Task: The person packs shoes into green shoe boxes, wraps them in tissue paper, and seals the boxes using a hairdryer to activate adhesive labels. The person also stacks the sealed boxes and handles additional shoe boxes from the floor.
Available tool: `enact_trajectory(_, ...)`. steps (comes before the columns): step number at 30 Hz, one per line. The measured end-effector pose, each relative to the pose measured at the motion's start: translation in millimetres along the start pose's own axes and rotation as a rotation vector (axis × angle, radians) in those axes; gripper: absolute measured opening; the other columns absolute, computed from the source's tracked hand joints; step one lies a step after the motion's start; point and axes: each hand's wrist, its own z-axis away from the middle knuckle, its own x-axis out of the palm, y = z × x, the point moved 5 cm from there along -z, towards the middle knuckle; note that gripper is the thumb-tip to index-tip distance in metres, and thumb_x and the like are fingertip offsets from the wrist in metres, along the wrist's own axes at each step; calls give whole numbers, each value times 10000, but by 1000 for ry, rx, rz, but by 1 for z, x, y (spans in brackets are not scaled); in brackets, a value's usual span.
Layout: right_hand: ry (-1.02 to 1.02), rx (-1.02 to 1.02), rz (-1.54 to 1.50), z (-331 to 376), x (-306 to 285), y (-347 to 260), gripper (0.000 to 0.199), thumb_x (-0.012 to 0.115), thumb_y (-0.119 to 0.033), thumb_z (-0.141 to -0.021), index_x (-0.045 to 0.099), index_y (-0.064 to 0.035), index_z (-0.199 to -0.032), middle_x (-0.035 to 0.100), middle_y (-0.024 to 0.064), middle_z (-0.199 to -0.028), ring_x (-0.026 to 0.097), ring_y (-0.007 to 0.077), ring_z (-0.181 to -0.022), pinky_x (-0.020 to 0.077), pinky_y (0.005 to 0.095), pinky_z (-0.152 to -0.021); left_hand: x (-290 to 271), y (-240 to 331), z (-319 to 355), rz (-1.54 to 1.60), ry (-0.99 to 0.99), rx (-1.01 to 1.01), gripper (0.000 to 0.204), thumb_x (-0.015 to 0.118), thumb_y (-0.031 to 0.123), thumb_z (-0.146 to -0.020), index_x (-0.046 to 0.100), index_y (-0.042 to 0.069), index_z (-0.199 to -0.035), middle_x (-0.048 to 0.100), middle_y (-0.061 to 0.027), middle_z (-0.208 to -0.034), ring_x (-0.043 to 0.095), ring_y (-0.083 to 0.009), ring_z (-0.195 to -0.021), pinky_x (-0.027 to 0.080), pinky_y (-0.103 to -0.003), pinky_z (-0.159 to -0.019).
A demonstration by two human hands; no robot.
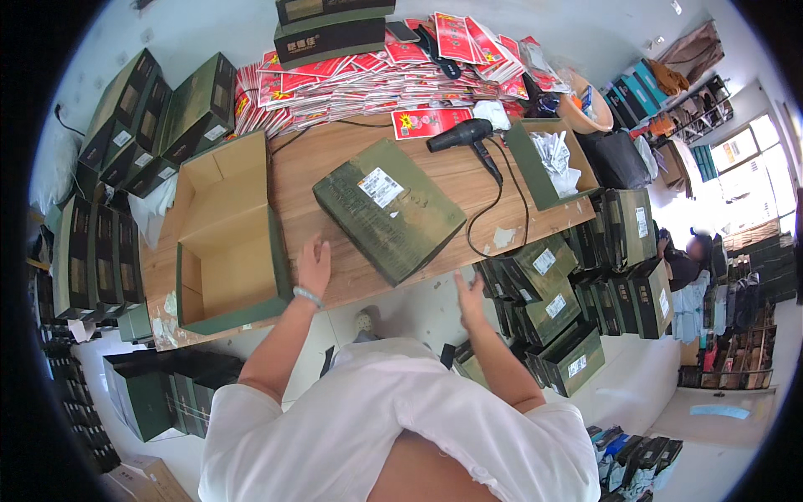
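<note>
While both hands are off it, the closed green box [389,209] lies flat on the wooden table [335,159], just ahead of the left hand [314,263] and ahead and to the left of the right hand [470,289]. Its long axis runs diagonally: the near corner points toward the gap between the two hands, the far end toward the stacked red packets [376,75]. The top face is up and carries a white label [381,186] toward the far end.

Left hand: open, fingers together and extended, palm down at the table's near edge, holding nothing; a pale band sits at the wrist. Whether it touches the tabletop cannot be told. Right hand: open, fingers spread, raised off the table's near edge, holding nothing.

Materials: the box is rectangular, shallow, matt dark green cardboard with a mottled print. The table is light wood grain, scuffed, with scraps of white tape. To the left of the left hand stands an open carton [226,243], green outside, plain brown card inside, flaps up. Beyond the box lies a black hair dryer [464,135], its cord looping toward the right hand. Past it sits a green tray [523,163] holding crumpled white film.
</note>
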Motion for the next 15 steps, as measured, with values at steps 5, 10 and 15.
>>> enact_trajectory(5, -301, 299, -120, 23, 87, -22, 1055, 711, -495, -811, 17, -100, -1500, 336, 160, -1468, 324, 362, -1338, 299, 612, -1022, 49, 12, -47, -412, 68, 157, 522, 530, 335, -936, 431, 86, -1385, 516, -230, -1283, 437, -363, -1228, 374, -425, -1012)
enact_trajectory(10, -436, 38, -263, -28, 128, 5, 937, 727, -379, -829, 101, -174, -1494, 367, 157, -1434, 382, 331, -1297, 352, 554, -1003, 49, -7, -135, -416, 123, 25, 558, 494, 425, -935, 441, 98, -1384, 483, -246, -1331, 431, -403, -1248, 355, -480, -1030)
enact_trajectory(15, -572, -4, -404, -64, 97, -39, 885, 726, -155, -845, 133, -42, -1493, 398, 169, -1409, 413, 262, -1277, 358, 369, -1054, 49, 3, -131, -483, 7, -83, 533, 461, 444, -949, 495, 68, -1325, 522, -265, -1276, 498, -445, -1155, 391, -500, -983)
